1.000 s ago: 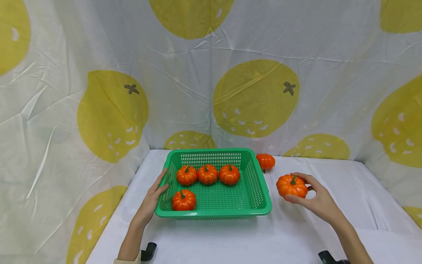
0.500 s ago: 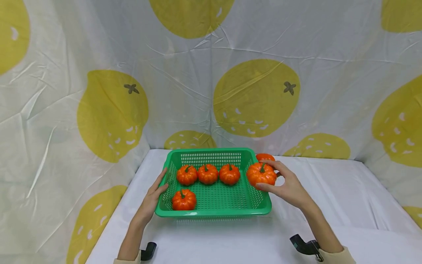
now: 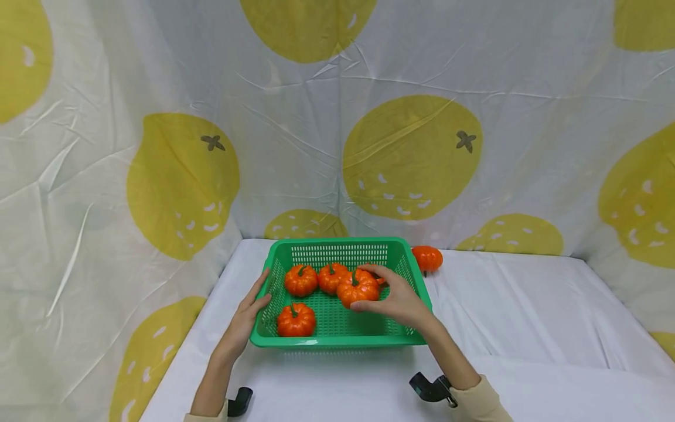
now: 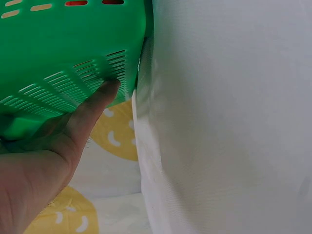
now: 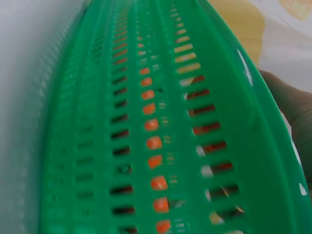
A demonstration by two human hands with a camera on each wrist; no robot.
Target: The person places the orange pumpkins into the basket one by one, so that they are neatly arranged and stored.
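Note:
A small orange pumpkin [image 3: 357, 289] with a green stem is pinched between the thumb and fingers of my right hand [image 3: 403, 300], over the right half of the green plastic basket [image 3: 348, 341]. Inside the basket, one pumpkin [image 3: 300, 280] sits at the back left, another pumpkin [image 3: 332, 278] beside it, and a third pumpkin [image 3: 296, 320] at the front left. One more behind my right hand is mostly hidden. My left hand [image 3: 244, 316] rests against the basket's left side; in the left wrist view a straight finger [image 4: 95, 105] touches the slotted outer wall.
Another orange pumpkin [image 3: 427, 258] lies on its side on the white-covered table [image 3: 527, 316], just beyond the basket's back right corner. A lemon-printed cloth [image 3: 295, 140] hangs behind and along the sides. In the right wrist view the basket wall [image 5: 195, 146] fills most of the picture.
My right hand has carried the pumpkin leftward from the table at the right, over the basket's right rim, to above its inside. My left hand has stayed at the basket's left side.

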